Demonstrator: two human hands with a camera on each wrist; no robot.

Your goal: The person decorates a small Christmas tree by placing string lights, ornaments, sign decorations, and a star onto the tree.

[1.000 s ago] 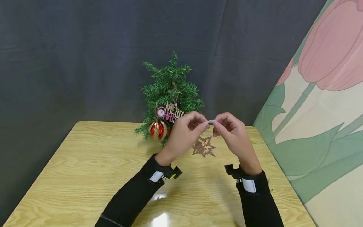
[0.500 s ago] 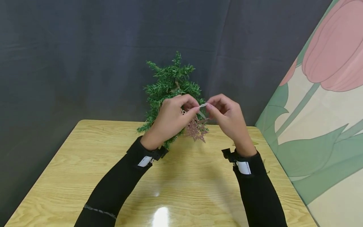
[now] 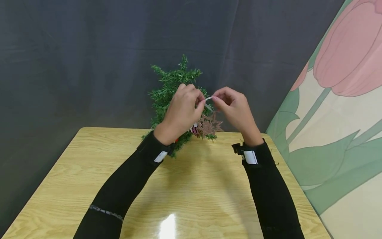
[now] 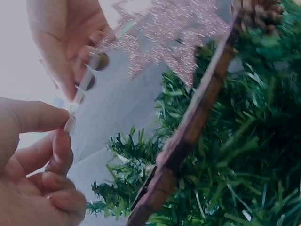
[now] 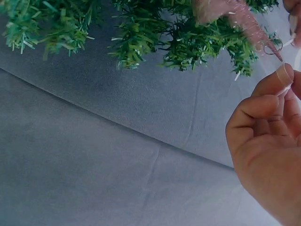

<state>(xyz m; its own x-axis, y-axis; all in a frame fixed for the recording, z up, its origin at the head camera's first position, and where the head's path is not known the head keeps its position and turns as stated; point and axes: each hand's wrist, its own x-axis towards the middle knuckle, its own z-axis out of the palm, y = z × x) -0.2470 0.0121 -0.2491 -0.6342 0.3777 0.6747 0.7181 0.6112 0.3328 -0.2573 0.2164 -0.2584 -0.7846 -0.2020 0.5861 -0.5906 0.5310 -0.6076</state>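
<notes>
My left hand (image 3: 185, 108) and right hand (image 3: 234, 106) each pinch a thin white ribbon loop (image 3: 209, 98) between thumb and forefinger, stretching it between them. From the ribbon hangs a glittery rose-gold star ornament (image 3: 209, 126), in front of the right-side branches of a small green Christmas tree (image 3: 167, 89). In the left wrist view the star (image 4: 174, 28) glitters near the top, beside the thin edge of a wooden sign (image 4: 188, 127) on the tree. The right wrist view has the right hand (image 5: 268, 141) just below the star's tip (image 5: 249, 28).
The tree stands at the back of a wood-grain table (image 3: 191, 199), before a dark grey curtain (image 3: 89, 66). A pinecone (image 4: 258, 14) sits among the branches. Mostly behind the left wrist is a red bauble (image 3: 176, 140). A tulip-patterned panel (image 3: 337, 132) borders the right side.
Both hands have moved up and forward to the tree, lifting the star from over the table to the right-side branches. The left hand and forearm now cover most of the sign and bauble.
</notes>
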